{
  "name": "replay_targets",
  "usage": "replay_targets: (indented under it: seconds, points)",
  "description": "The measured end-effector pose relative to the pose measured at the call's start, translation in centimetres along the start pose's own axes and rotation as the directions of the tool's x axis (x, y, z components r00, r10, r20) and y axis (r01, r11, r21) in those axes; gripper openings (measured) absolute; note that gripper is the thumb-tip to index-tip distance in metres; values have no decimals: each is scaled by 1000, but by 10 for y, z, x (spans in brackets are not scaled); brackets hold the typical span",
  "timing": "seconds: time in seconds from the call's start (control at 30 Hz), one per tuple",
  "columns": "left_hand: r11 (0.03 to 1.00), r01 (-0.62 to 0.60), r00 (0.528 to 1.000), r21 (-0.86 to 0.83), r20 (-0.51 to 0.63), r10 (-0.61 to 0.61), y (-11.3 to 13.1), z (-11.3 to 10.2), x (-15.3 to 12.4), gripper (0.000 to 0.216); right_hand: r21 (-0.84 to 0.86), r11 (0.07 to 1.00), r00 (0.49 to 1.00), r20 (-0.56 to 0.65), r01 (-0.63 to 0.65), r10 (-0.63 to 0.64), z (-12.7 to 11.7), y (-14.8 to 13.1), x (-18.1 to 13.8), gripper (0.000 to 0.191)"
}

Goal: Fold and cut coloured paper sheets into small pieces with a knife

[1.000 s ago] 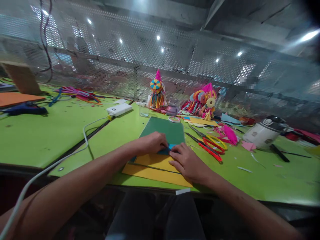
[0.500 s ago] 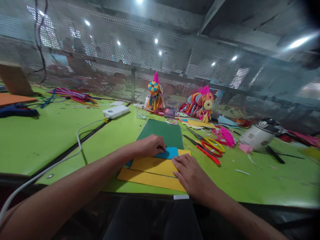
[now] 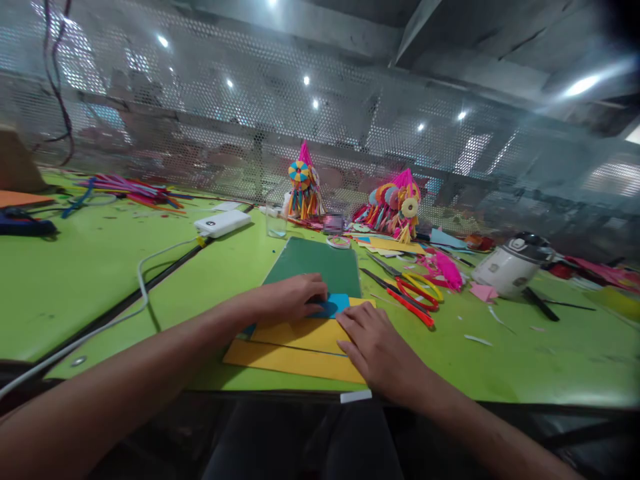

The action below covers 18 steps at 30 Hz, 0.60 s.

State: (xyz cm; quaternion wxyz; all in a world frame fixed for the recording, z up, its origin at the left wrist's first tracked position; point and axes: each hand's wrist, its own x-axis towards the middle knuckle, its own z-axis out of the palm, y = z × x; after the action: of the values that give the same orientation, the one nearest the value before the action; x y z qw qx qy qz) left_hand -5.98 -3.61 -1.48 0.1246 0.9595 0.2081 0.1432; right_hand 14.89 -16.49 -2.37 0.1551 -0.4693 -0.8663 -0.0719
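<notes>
A small piece of blue paper [image 3: 338,305] lies over yellow paper [image 3: 295,333] at the near edge of a green mat [image 3: 314,267]. My left hand [image 3: 293,297] has its fingers curled with the thumb at the left part of the blue paper; its fingertips are partly hidden. My right hand [image 3: 375,343] lies palm down with fingers spread, its fingertips on the yellow paper and at the blue paper's lower right corner. A separate yellow strip [image 3: 290,362] is in front, close to the table edge.
Red-handled scissors [image 3: 403,297] and yellow-handled scissors [image 3: 415,283] lie right of the mat. A white power bank [image 3: 223,224] with a cable is at left, a glass [image 3: 276,221] behind. Tasselled paper ornaments [image 3: 304,183] stand near the mesh; a white pot [image 3: 510,267] is at right.
My left thumb has straightened and its fingers have shifted slightly over the blue paper. My right hand stays nearly in place. The whole view has moved a little.
</notes>
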Motion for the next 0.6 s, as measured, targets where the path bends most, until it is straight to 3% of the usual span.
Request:
replay_targets:
  seconds: [0.2,0.37,0.6]
  points:
    - [998,-21,1000,-66,14,22,-4,-1,1,12,-128,991,997,69,49,-41,0,-16,27,22]
    - [992,-63,996,-110,48,69,-12,-5,5,12,-230,965,991,72,128,-114,10,-25,30,21]
    - [961,41,994,-275,110,-11,-25,-8,10,19,-231,965,989,108,127,-104,1,-29,35,28]
